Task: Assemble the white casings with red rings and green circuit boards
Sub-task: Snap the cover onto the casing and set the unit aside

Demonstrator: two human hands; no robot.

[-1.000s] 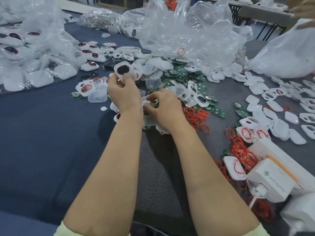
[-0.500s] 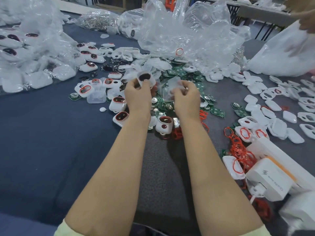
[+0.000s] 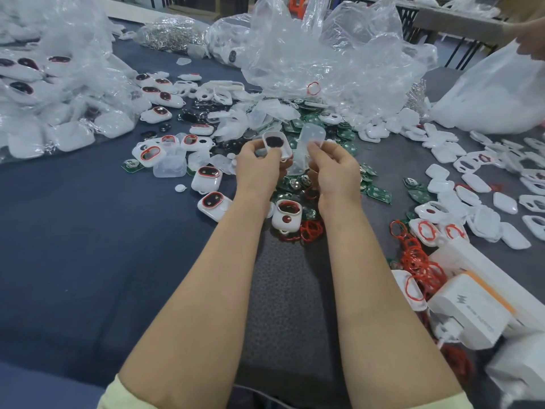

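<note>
Blue-clothed desk point(image 3: 88, 246), plastic bags point(image 3: 339, 54) heaped along its far edge, and both hands are up over the middle of it. Left grip point(image 3: 259, 169) pinches a white casing point(image 3: 275, 144) by its near end, dark opening tipped toward the camera. Right grip point(image 3: 333, 169) pinches a clear cover point(image 3: 309, 141) by its lower part, long axis standing nearly upright. The cover sits just right of the casing, edges very close; touching or not, I cannot tell. So the joining move looks short: the right grip is best placed to swing the cover left and lay its length along the casing's. Red rings point(image 3: 311, 230) and green boards point(image 3: 377, 193) lie on the desk near the wrists.
</note>
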